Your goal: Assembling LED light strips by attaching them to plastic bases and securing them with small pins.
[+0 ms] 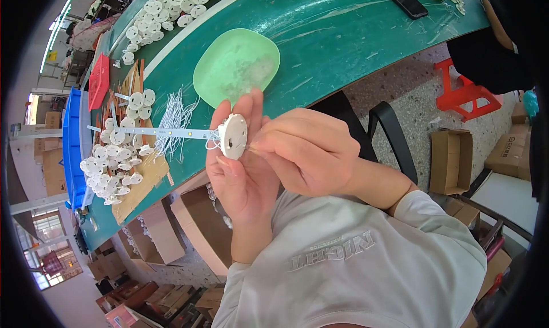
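At frame centre, the left hand [237,168] grasps a round white plastic disc [233,135] (smooth, edge-on); the right hand [306,154] pinches thin wires [250,149] beside it.

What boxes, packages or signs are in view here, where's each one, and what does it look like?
Open cardboard box: floor at right, brown, rectangular, flaps up.
Stacked cardboard boxes: far right, brown, closed.
Open cardboard boxes: under the green table, brown.
Blue crate: left table edge, long, plastic.
Red basket: upper left, flat, meshed.
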The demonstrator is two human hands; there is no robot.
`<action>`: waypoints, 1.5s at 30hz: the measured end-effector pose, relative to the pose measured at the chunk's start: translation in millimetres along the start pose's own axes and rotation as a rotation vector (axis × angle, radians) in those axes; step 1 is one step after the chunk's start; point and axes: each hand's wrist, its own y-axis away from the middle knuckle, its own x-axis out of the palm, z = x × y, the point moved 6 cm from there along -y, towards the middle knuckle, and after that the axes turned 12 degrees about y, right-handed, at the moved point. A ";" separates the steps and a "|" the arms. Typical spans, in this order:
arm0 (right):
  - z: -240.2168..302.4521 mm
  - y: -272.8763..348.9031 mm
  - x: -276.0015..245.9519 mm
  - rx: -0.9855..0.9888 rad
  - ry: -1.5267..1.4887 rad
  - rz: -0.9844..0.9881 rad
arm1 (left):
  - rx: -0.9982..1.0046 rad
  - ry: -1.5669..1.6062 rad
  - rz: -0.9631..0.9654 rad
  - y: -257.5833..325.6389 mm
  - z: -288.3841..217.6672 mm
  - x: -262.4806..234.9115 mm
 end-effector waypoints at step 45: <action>-11.2 -11.7 49.0 0.176 -0.295 0.415 | 0.412 -0.684 -0.095 14.5 -159.7 -52.0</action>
